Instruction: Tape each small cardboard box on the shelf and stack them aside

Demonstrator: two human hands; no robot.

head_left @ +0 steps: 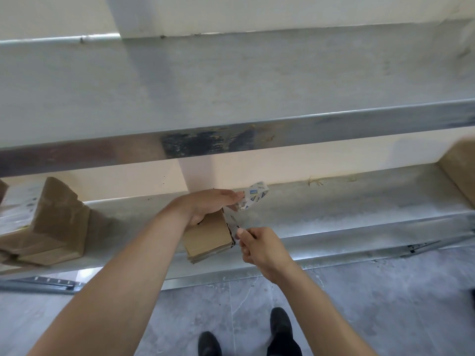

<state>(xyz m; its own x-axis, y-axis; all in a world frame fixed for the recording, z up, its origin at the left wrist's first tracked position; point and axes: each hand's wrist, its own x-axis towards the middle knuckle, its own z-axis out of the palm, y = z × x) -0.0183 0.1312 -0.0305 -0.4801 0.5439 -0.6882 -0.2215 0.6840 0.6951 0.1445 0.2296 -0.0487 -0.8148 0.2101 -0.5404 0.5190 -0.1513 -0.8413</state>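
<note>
A small brown cardboard box (209, 238) sits on the lower metal shelf (359, 209), near its front edge. My left hand (210, 204) rests over the box's far side and pinches a roll of white printed tape (254, 197) between thumb and fingers. A strip of tape runs from the roll down along the box's right side. My right hand (259, 246) is curled at the box's right edge and grips a thin dark tool (236, 225) that touches the tape strip.
A pile of brown cardboard boxes (51, 222) lies at the left of the same shelf. Another brown box (460, 170) stands at the far right. An upper shelf (231, 98) overhangs the work area. Below are a grey floor and my black shoes (281, 327).
</note>
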